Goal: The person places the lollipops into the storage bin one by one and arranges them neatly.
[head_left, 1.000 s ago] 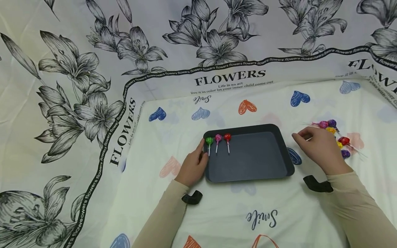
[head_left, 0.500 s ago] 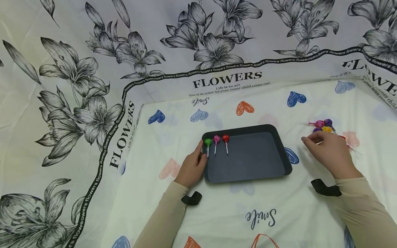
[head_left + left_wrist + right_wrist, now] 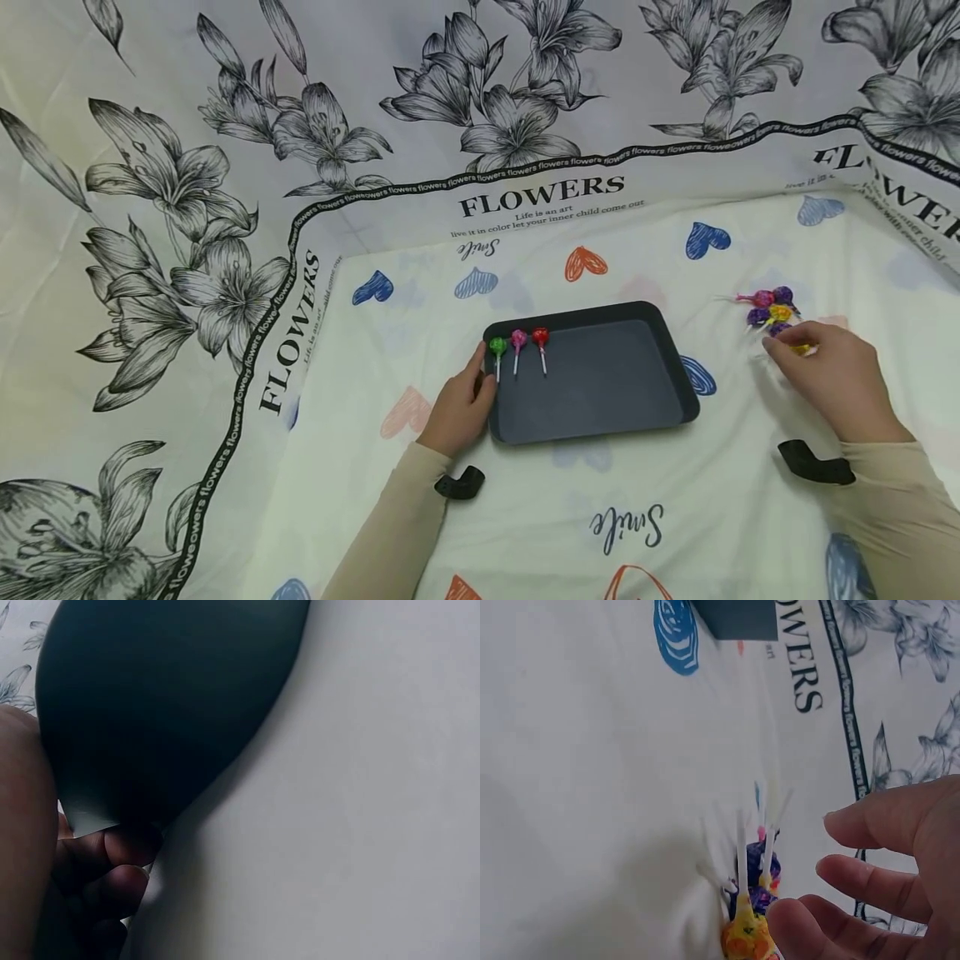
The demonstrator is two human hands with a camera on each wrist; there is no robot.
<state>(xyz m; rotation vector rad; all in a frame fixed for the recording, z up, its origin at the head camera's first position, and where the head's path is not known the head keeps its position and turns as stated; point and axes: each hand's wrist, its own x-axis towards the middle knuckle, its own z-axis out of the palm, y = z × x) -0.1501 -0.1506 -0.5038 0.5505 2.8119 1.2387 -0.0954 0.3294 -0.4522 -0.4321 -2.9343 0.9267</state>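
Observation:
My left hand grips the left rim of a dark grey tray. Curled fingers show at the tray's edge in the left wrist view. Along the tray's left side lie a green lollipop, a pink lollipop and a red lollipop, sticks toward me. At the right, my right hand reaches over a loose pile of lollipops, partly hiding it. In the right wrist view its fingers are spread, with nothing between them, close beside a yellow lollipop and purple ones.
A white cloth printed with hearts and "Smile" lies under everything. Behind it rises a flower-printed cloth with a black border. A black wrist strap sits on the left wrist and another strap on the right.
My right hand has moved right, away from the tray and over the lollipop pile, uncovering its left part. My left hand stays on the tray's rim. The whole view has shifted slightly.

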